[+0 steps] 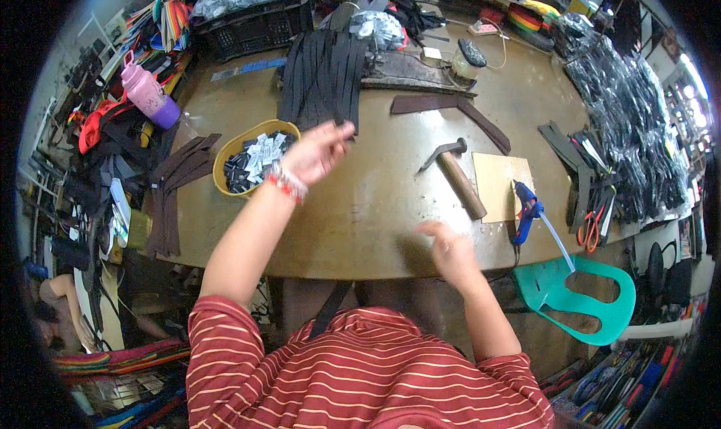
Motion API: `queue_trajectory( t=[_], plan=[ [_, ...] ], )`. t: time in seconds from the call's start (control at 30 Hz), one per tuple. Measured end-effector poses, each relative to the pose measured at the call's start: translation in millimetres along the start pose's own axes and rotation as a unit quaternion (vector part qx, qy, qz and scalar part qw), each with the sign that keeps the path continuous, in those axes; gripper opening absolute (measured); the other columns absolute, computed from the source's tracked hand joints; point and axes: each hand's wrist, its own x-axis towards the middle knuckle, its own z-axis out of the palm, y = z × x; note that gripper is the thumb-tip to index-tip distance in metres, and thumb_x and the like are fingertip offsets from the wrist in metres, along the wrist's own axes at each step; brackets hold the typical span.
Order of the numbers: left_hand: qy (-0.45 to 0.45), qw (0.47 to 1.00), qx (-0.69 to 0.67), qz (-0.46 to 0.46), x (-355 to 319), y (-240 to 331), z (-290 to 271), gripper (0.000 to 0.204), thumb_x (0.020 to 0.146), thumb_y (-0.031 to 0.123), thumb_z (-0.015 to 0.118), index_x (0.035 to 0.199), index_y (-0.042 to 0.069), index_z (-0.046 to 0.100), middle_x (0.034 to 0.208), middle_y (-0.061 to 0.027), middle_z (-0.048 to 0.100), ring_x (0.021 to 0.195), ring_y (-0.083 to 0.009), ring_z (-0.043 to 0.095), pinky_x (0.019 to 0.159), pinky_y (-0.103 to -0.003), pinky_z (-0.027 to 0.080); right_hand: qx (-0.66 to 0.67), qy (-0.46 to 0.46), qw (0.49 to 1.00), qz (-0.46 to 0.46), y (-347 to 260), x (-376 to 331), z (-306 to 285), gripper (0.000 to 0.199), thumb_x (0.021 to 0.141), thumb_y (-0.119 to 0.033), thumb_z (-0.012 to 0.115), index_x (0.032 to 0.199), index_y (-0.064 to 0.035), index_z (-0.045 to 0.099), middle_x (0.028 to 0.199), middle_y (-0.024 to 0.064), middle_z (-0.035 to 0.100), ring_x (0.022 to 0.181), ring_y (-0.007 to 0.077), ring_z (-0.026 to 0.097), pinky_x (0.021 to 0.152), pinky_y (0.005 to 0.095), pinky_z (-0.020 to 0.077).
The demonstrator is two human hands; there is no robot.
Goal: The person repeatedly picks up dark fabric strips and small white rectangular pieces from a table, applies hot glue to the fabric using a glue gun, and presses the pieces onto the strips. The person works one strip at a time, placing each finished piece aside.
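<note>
My left hand (319, 153), with a beaded bracelet at the wrist, reaches to the near end of a row of long black straps (315, 80). Its fingers are pinched together and seem to hold one strap's end. Just left of that hand is an oval yellow basket (219, 172), filled with small black pieces and white labels. My right hand (451, 252) is over the table's near edge, slightly blurred, index finger stretched out and nothing visible in it. Beyond it lie a hammer (460, 183), a light wooden board (492, 177) and a blue glue gun (526, 210).
Dark brown straps (171, 196) lie at the table's left, near a pink and purple bottle (149, 95). Others (424, 104) lie farther back. At right are orange-handled scissors (590, 230), plastic-wrapped bundles (631, 121) and a green chair (578, 267). A black crate (255, 31) stands behind.
</note>
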Motion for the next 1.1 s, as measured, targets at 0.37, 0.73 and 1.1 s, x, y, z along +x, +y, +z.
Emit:
queue_trajectory(
  t=[0.37,0.73,1.1],
  plan=[
    [-0.034,0.986,-0.089,-0.137,-81.6,-88.3,3.8,0.013,0.091,0.009,0.058,0.101,0.002,0.060,0.089,-0.0024,0.065,0.069,-0.0073,0.064,0.056,-0.015,0.053,0.108,-0.075,0.986,-0.107,-68.3,-12.6,10.5,0.011,0.075,-0.004,0.069,0.084,-0.0037,0.063,0.081,0.0099,0.058,0.077,0.0261,0.062,0.069,0.0342,0.0523],
    [-0.095,0.985,0.007,-0.143,-49.6,-91.1,-17.4,0.014,0.092,0.017,0.059,0.102,0.006,0.059,0.087,0.0017,0.063,0.075,-0.0074,0.064,0.068,-0.019,0.054,0.076,-0.036,0.996,-0.041,-72.7,-41.2,56.0,0.021,0.081,-0.017,0.069,0.073,-0.0037,0.055,0.071,0.0111,0.049,0.062,0.0281,0.055,0.055,0.0376,0.0462],
    [-0.162,0.967,0.160,-0.111,9.4,-77.9,-17.1,0.019,0.089,0.020,0.063,0.102,0.006,0.061,0.092,0.0004,0.063,0.078,-0.0076,0.062,0.072,-0.023,0.054,0.134,-0.301,0.933,-0.145,-76.5,34.9,55.0,0.011,0.085,-0.008,0.058,0.093,-0.0018,0.059,0.098,0.0160,0.057,0.097,0.0327,0.056,0.081,0.0386,0.0485]
  ],
)
